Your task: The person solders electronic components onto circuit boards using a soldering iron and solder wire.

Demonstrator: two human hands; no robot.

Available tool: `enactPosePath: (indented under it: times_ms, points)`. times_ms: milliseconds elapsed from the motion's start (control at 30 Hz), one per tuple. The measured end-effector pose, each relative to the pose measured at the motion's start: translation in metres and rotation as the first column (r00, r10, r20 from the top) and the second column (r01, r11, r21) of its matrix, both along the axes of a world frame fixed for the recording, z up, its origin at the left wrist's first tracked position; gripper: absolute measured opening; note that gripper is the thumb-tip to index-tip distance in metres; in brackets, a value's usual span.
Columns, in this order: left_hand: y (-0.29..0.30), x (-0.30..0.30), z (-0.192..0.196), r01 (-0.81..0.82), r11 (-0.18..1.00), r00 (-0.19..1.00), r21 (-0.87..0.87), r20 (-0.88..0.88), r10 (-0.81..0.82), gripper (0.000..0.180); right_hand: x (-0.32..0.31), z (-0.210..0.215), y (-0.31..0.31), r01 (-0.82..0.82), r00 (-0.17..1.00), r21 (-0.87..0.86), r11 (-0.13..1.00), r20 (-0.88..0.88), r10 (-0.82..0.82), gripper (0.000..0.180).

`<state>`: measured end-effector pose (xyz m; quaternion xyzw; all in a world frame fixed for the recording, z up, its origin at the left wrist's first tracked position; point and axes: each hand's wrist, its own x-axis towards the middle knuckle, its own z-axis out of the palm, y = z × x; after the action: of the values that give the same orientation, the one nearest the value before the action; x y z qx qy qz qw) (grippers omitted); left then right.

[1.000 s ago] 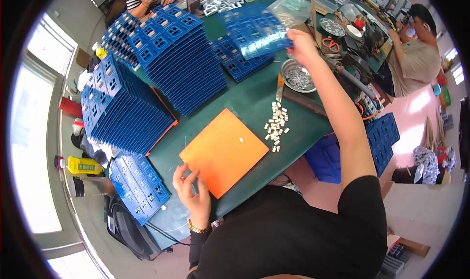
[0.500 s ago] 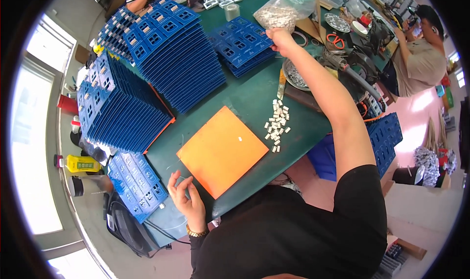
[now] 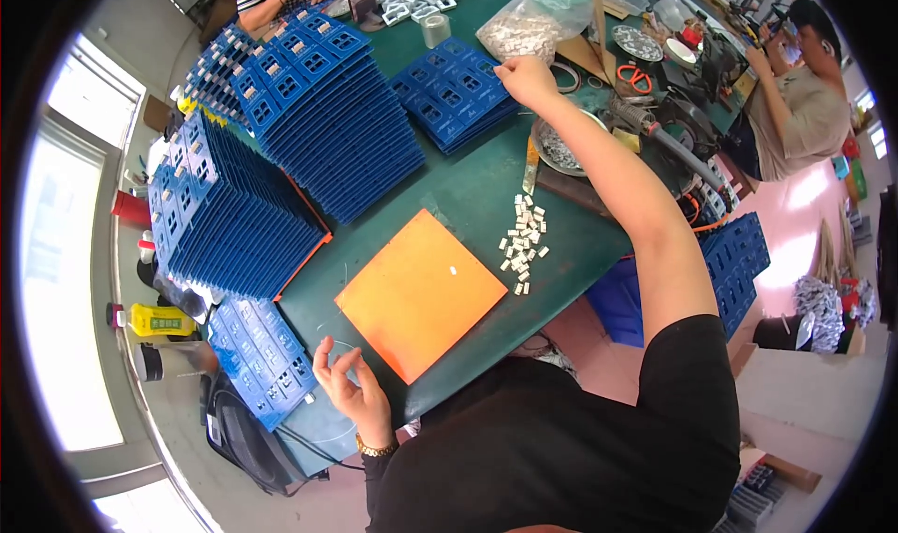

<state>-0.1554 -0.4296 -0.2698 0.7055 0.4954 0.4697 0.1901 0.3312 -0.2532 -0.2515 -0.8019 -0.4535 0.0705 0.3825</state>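
My right hand [image 3: 528,80] reaches far across the table, its fingers closed at the right-hand edge of the top blue circuit board panel [image 3: 451,93] on a short stack. The fingertips are partly hidden. Close to the table's front edge, my left hand [image 3: 357,394] hovers empty, palm up, with its fingers loosely bent and apart. Beside it lies an orange square sheet [image 3: 421,299] bearing one small white piece [image 3: 454,271]. To the right of the sheet is a loose pile of small white connectors [image 3: 523,238].
Tall stacks of blue panels [image 3: 341,149] rise at the left. Another panel [image 3: 262,360] lies by the left edge. A bag of white parts [image 3: 533,32], a metal dish [image 3: 561,149] and orange scissors [image 3: 635,78] sit on the far right. A co-worker [image 3: 795,102] sits beyond.
My right hand has shifted slightly left, over the edge of the short panel stack. The top panel now lies closer to those beneath it. My left hand has barely moved.
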Motion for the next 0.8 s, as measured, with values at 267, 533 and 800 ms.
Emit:
enactPosePath:
  times_ms: [267, 533, 800]
  points:
    - [-0.001, 0.001, 0.006, 0.016, 1.000, 1.000, 0.008, -0.004, -0.016, 0.023, -0.011, 0.010, -0.017, 0.064, 0.940, -0.302, 0.951, 0.338, 0.044, 0.030]
    - [0.033, -0.013, 0.041, 0.341, 0.931, 0.844, -0.132, -0.394, -0.365, 0.052, -0.078, 0.039, -0.101, -0.664, 0.589, -0.185, 0.724, 0.466, 0.660, 0.034]
    - [0.054, 0.002, 0.038, 0.450, 0.891, 0.629, -0.055, -0.689, -0.360, 0.045, -0.135, 0.007, -0.132, -0.871, 0.235, -0.343, 0.353, 0.340, 0.911, 0.061]
